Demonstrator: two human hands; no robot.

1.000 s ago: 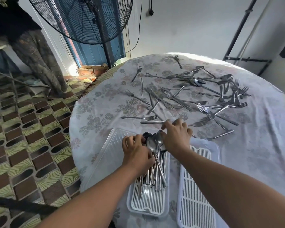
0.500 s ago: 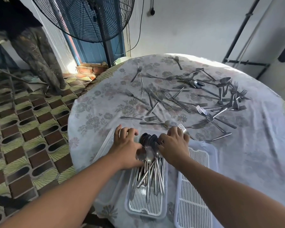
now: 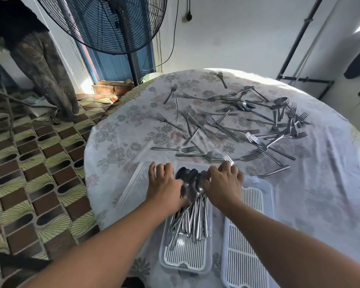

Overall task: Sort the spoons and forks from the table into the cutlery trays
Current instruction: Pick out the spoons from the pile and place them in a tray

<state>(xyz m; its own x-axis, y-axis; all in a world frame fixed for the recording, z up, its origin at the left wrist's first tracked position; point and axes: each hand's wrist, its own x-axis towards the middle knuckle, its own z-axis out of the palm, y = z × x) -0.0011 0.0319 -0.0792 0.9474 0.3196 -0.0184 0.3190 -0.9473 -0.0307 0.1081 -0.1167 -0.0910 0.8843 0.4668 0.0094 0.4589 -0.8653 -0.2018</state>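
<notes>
Here we're resting our left hand [image 3: 164, 187] and right hand [image 3: 224, 183] on either side of the spoon pile [image 3: 192, 202] in the left cutlery tray [image 3: 185, 258], fingers bent at its far end; can't tell if they're gripping anything. The right tray [image 3: 243, 242] is sitting beside it w/ nothing visible inside. Forks [image 3: 237, 129] are lying scattered across the counter [image 3: 330, 183] beyond.

Bright daylight enters around eleven o'clock, glaring off the far table [image 3: 227, 72] rim; edges bow with wide-angle distortion.
</notes>
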